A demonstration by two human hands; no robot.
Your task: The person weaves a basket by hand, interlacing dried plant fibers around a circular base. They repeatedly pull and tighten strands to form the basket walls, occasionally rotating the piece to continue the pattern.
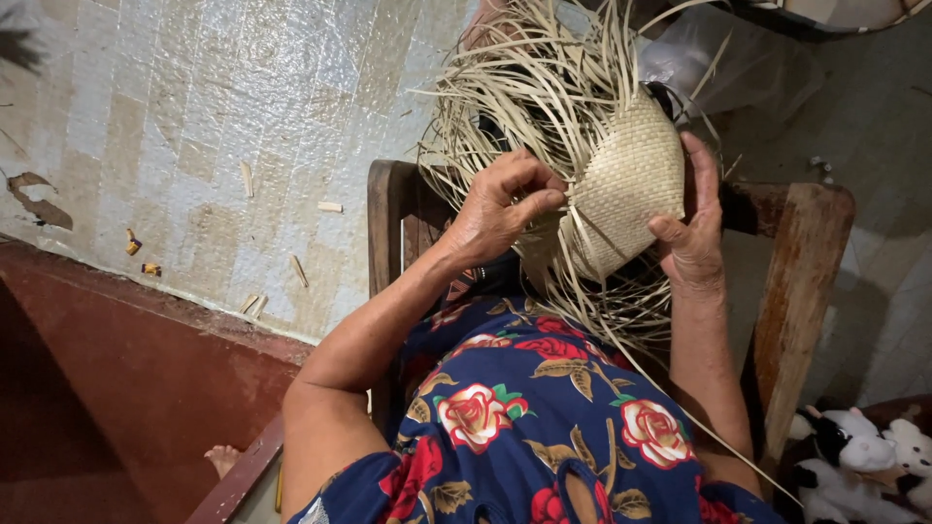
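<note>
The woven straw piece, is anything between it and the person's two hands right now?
Nothing visible does. The left hand pinches loose straw strands right at the edge of the woven straw piece, and the right hand rests directly against its other side, fingers on the weave.

Both bare arms reach forward and up from the body, elbows bent and held apart. The left forearm rises at a slant from the lower left, its wrist bent slightly inward. The left hand is turned back upward, knuckles raised, with the fingers curled and drawn together against the thumb in a pinch. The right forearm runs almost straight up along the right side. The right hand stands upright, palm facing inward, fingers stretched long and the thumb pressed in from below in a clasp.
</note>
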